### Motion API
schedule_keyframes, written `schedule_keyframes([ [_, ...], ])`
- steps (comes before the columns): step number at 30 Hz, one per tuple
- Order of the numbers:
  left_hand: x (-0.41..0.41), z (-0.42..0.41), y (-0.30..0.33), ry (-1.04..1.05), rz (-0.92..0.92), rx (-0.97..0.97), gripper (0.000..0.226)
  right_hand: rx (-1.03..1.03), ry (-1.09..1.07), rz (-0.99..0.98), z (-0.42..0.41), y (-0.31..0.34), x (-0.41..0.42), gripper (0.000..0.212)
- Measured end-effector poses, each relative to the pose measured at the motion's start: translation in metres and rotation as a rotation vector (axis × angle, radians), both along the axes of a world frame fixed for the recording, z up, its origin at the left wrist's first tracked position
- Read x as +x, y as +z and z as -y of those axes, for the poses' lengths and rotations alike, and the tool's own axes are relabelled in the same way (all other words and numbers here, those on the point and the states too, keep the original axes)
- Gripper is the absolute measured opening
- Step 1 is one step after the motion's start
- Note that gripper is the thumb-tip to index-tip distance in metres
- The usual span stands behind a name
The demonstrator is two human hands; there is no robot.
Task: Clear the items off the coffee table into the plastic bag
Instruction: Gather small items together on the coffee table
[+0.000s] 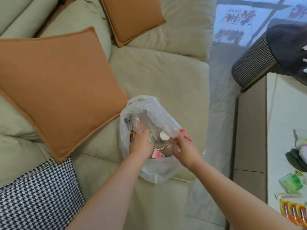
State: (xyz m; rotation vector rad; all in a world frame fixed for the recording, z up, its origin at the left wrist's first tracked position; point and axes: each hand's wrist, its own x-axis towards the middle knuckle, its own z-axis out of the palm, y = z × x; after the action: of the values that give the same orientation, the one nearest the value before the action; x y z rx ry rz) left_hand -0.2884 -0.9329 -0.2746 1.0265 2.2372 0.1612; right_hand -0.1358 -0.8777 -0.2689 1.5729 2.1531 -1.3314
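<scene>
A clear plastic bag (159, 113) with red print lies open on the pale green sofa seat. Inside it I see a clear jar (137, 121), a white-lidded tin (164, 136), a gold hair clip (163, 148) and a pink packet (157, 154). My left hand (141, 144) reaches into the bag's mouth with fingers curled round a small teal and cream item (152, 138). My right hand (185, 150) pinches the bag's right rim by the red print. The coffee table (282, 113) stands at the right, with a green packet (291, 183) and red-yellow sachets (293, 213) on it.
Two orange cushions (61, 90) and a black-and-white houndstooth cushion (38, 195) lie on the sofa left of the bag. A houndstooth stool (254, 62) with dark cloth sits at the upper right. A dark green item (295, 161) and crumpled wrappers lie on the table's right edge.
</scene>
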Motion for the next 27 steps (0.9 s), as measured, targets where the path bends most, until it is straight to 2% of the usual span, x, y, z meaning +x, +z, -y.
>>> schedule_keyframes([
  [2, 0.020, 0.000, 0.006, -0.076, 0.001, 0.002, 0.038, 0.015, 0.018, 0.009, 0.003, 0.004, 0.018, 0.037],
  [5, 0.057, -0.001, 0.014, -0.212, -0.033, -0.030, 0.030, 0.022, 0.038, 0.045, 0.007, 0.006, 0.050, 0.044],
  [12, 0.165, 0.001, 0.022, -0.366, 0.016, -0.113, 0.036, 0.024, -0.011, 0.133, 0.019, 0.008, 0.151, 0.047],
  [27, 0.423, 0.016, 0.000, -0.821, 0.025, -0.270, 0.038, -0.104, -0.457, 0.256, 0.083, -0.011, 0.443, 0.041],
])
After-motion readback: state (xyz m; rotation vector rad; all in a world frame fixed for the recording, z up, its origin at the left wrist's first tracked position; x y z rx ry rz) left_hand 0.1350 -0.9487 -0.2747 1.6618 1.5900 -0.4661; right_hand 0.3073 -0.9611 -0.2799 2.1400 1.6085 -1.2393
